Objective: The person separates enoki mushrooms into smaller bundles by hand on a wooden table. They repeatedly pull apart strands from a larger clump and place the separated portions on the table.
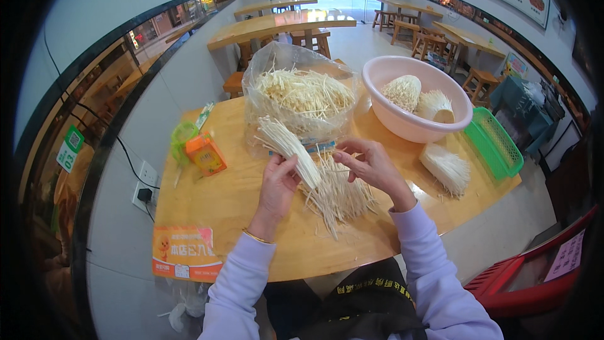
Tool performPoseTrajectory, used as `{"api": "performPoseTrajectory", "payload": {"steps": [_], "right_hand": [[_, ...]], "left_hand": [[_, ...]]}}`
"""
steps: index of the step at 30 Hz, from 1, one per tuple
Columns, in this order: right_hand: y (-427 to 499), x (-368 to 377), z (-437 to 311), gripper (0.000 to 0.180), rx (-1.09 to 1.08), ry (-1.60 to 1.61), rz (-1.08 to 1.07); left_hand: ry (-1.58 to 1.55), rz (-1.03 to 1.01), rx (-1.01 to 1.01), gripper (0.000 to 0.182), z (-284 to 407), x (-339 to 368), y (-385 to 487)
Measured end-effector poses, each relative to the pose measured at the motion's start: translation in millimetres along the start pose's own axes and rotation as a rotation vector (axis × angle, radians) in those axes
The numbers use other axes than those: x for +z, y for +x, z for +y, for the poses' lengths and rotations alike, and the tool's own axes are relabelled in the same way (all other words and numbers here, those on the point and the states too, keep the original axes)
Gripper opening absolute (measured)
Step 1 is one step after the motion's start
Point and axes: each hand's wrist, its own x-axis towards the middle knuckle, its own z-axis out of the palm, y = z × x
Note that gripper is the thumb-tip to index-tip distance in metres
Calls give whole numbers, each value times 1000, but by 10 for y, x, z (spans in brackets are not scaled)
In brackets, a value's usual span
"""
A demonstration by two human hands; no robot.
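Note:
My left hand [281, 182] is closed around a bundle of enoki mushrooms [289, 148], held slantwise over the wooden table [198, 208]. My right hand [365, 163] is beside it, fingers bent and thumb near the index finger; whether a strand is between them cannot be told. Beneath both hands lies a loose pile of enoki strands [347, 193]. Behind the bundle stands a clear plastic bag [264, 63] filled with separated enoki [306, 92]. A pink plastic basin [415, 127] at the back right holds enoki clumps [403, 92]. Another clump [445, 170] lies on the table in front of it.
A green plastic basket [493, 144] is at the table's right edge. On the left are an orange box [206, 153], a green plastic container [183, 137] and a printed orange sheet [184, 252]. A wall with sockets [145, 184] borders the left; other tables and stools stand beyond.

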Motion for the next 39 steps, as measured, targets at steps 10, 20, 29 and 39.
{"api": "performPoseTrajectory", "payload": {"steps": [10, 20, 29, 39], "right_hand": [[32, 65, 81, 16, -375, -443, 181], [72, 185, 245, 18, -38, 203, 76], [76, 228, 315, 14, 14, 269, -31], [80, 183, 314, 13, 35, 496, -42]], "left_hand": [[30, -128, -81, 37, -70, 113, -71], [112, -135, -115, 38, -157, 180, -110], [73, -155, -113, 37, -188, 134, -95], [-30, -189, -179, 37, -172, 160, -92]]}}
